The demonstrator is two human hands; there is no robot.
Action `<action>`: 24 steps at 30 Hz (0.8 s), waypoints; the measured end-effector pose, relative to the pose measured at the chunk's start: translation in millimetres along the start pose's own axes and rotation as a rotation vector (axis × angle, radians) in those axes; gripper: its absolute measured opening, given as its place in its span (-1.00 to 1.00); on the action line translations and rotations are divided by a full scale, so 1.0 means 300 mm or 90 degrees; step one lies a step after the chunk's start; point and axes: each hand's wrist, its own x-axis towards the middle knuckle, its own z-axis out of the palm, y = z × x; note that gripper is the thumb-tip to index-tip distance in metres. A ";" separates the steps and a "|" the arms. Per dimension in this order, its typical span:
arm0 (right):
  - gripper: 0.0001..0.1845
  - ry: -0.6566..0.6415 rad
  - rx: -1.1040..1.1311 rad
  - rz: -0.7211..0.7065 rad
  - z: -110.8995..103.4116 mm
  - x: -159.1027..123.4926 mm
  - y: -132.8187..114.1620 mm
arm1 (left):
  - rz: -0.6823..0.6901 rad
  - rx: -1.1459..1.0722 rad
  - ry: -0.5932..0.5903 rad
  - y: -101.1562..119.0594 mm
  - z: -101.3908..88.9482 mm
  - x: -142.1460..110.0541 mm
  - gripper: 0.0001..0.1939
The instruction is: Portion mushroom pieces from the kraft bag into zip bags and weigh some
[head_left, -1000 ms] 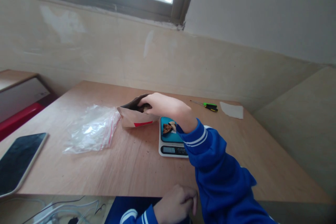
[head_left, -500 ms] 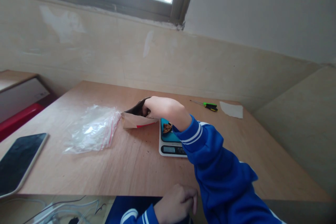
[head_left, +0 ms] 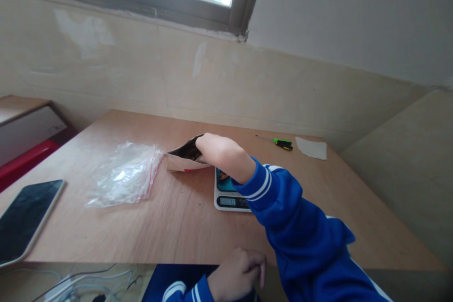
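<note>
My right hand (head_left: 216, 153) reaches across the wooden table (head_left: 177, 217) with its fingers tucked into the mouth of a beige paper pouch (head_left: 179, 160) with a dark lining. What the fingers hold inside is hidden. Under my blue-sleeved forearm sits a small white kitchen scale (head_left: 228, 196) with a teal top and some brown pieces on it. My left hand (head_left: 238, 273) rests curled in a loose fist at the table's near edge, holding nothing I can see.
A clear zip bag with a red seal (head_left: 123, 174) lies left of the pouch. A dark phone (head_left: 26, 217) is at the near left edge. A green-handled screwdriver (head_left: 279, 143) and a white paper scrap (head_left: 312, 147) lie at the far right.
My right hand has pushed deeper into the pouch, pressing it flatter, and my forearm now covers more of the scale. The left hand has stayed put.
</note>
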 end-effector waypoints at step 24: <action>-0.73 0.029 -0.040 -0.175 -0.022 0.082 0.115 | 0.000 -0.030 0.011 -0.005 0.004 0.003 -0.75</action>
